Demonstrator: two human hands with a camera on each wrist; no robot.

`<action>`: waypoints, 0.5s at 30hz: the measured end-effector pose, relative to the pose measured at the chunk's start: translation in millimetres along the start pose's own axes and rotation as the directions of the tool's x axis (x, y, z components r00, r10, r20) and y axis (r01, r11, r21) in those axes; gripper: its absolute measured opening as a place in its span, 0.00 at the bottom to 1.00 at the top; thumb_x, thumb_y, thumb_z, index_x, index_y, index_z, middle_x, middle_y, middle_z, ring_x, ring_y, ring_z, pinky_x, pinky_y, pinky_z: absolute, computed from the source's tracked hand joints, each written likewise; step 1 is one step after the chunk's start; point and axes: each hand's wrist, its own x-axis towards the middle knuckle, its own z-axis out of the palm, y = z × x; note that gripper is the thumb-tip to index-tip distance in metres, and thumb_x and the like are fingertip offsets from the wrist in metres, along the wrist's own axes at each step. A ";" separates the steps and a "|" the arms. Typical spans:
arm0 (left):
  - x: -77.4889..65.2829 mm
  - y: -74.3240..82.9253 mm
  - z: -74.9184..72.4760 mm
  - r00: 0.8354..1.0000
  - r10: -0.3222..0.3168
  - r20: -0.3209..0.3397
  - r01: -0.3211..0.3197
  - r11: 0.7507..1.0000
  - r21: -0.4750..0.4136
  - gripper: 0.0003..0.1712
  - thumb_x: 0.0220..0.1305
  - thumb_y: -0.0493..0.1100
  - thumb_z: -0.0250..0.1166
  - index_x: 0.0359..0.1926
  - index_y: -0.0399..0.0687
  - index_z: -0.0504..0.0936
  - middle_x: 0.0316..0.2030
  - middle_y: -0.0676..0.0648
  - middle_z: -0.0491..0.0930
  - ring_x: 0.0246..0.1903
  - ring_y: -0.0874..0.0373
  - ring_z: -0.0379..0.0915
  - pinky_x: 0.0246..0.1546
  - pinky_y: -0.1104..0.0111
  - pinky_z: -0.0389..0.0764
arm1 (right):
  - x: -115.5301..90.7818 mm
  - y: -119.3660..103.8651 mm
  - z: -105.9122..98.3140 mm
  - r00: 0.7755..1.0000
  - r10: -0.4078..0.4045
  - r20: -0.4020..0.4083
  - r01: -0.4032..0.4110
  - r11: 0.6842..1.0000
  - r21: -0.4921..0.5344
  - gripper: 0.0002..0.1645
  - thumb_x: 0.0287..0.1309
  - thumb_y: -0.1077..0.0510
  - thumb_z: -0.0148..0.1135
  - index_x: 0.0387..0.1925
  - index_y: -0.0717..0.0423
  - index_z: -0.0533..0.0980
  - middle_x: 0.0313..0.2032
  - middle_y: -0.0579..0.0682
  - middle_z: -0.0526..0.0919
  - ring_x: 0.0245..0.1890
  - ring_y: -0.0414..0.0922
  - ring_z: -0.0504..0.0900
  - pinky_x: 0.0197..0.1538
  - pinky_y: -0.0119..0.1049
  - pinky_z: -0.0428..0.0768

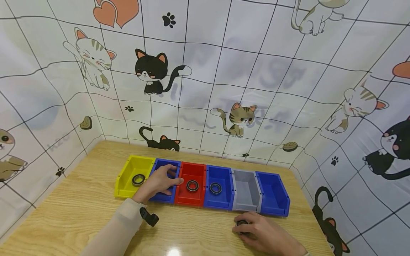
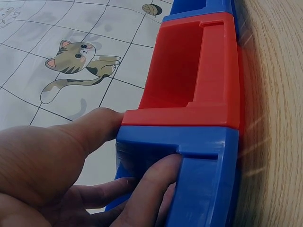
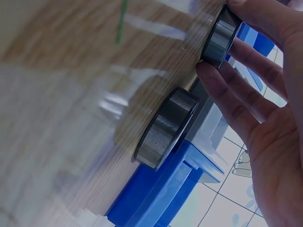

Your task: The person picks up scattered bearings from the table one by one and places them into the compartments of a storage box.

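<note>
My left hand (image 1: 161, 181) reaches into the second bin from the left, a blue bin (image 1: 160, 198). In the left wrist view its fingertips dip inside this bin, while the thumb rests at the edge shared with the red bin (image 2: 222, 71). Nothing shows between its thumb and fingers. On the table in front of the grey bin, my right hand (image 1: 261, 229) pinches a ball bearing (image 3: 221, 38) between thumb and fingers. A second ball bearing (image 3: 165, 130) stands close beside it in the right wrist view; the hand hides it from the head camera.
Six bins stand in a joined row. The yellow bin (image 1: 123, 193), red bin and middle blue bin (image 1: 219, 203) each show one bearing. A grey bin (image 1: 245, 205) and another blue bin (image 1: 273, 209) end the row. A cat-print curtain (image 1: 205, 71) surrounds the table.
</note>
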 end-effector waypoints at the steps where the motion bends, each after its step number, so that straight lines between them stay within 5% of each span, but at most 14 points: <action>1: 0.3 0.1 0.2 1.000 0.001 0.000 -0.001 1.000 0.001 0.45 0.76 0.50 0.82 0.83 0.39 0.73 0.71 0.31 0.83 0.36 0.53 0.95 0.35 0.60 0.98 | 0.0 0.0 -0.5 1.000 0.006 0.004 -0.006 1.000 0.006 0.17 0.84 0.42 0.72 0.67 0.24 0.89 0.69 0.39 0.89 0.66 0.45 0.90 0.63 0.46 0.97; 7: -0.1 0.2 0.5 1.000 0.012 0.003 -0.012 1.000 0.002 0.45 0.76 0.50 0.82 0.83 0.38 0.73 0.71 0.31 0.83 0.37 0.52 0.95 0.35 0.59 0.98 | 0.7 -0.6 -3.8 1.000 0.013 -0.003 -0.013 1.000 0.008 0.16 0.84 0.42 0.72 0.66 0.22 0.89 0.69 0.38 0.89 0.66 0.45 0.91 0.62 0.44 0.97; 15: -1.4 0.2 0.1 1.000 0.025 0.002 -0.025 1.000 0.005 0.44 0.77 0.49 0.82 0.83 0.37 0.74 0.71 0.30 0.83 0.37 0.52 0.95 0.35 0.59 0.98 | 4.9 4.3 -9.0 0.964 -0.167 -0.207 0.146 0.983 -0.113 0.20 0.71 0.54 0.84 0.60 0.31 0.92 0.63 0.43 0.92 0.58 0.44 0.93 0.55 0.41 0.98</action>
